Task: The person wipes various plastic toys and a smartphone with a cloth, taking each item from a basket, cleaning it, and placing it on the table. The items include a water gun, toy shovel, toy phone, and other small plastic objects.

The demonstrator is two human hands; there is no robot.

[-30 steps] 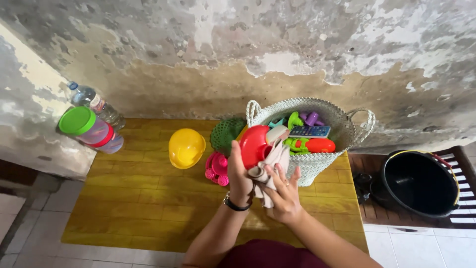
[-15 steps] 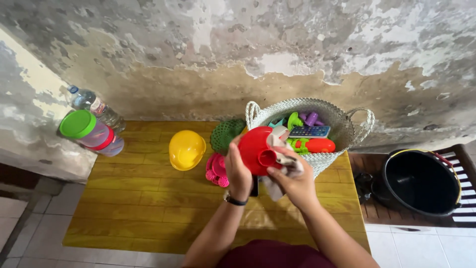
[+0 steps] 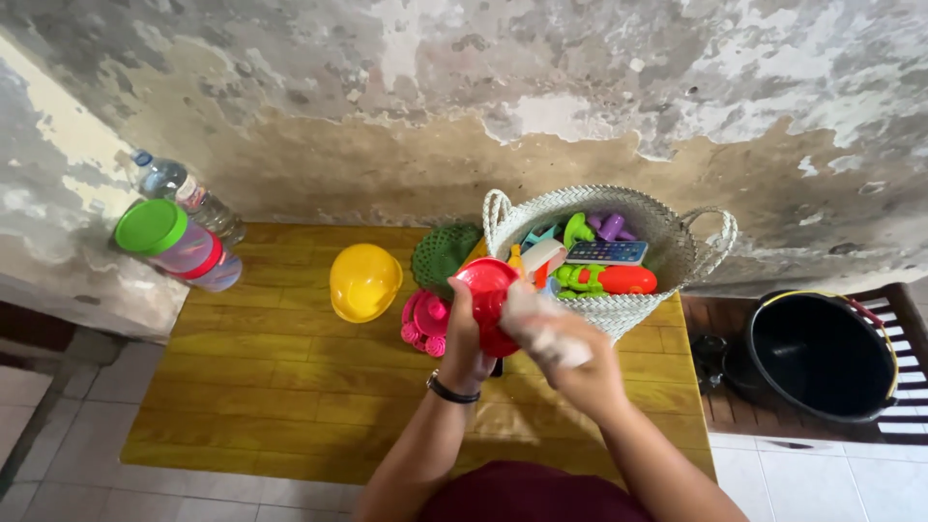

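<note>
My left hand (image 3: 464,338) grips a red plastic toy funnel (image 3: 486,295) above the yellow wooden table (image 3: 271,387). My right hand (image 3: 570,353) presses a pale cloth (image 3: 541,324) against the funnel's side. Just behind them stands a woven white basket (image 3: 628,314) with handles, full of coloured plastic toys, among them a toy phone (image 3: 604,252) and an orange-red piece (image 3: 626,280). A black band is on my left wrist.
On the table lie a yellow toy helmet (image 3: 364,281), a green mesh dome (image 3: 443,256) and a pink toy (image 3: 425,324). A green-lidded container (image 3: 174,246) and a clear bottle (image 3: 184,198) sit at the left. A black bucket (image 3: 822,358) stands on slats at the right.
The funnel has turned in my left hand, its rim now facing away. My right hand with the cloth has slid over the funnel's side.
</note>
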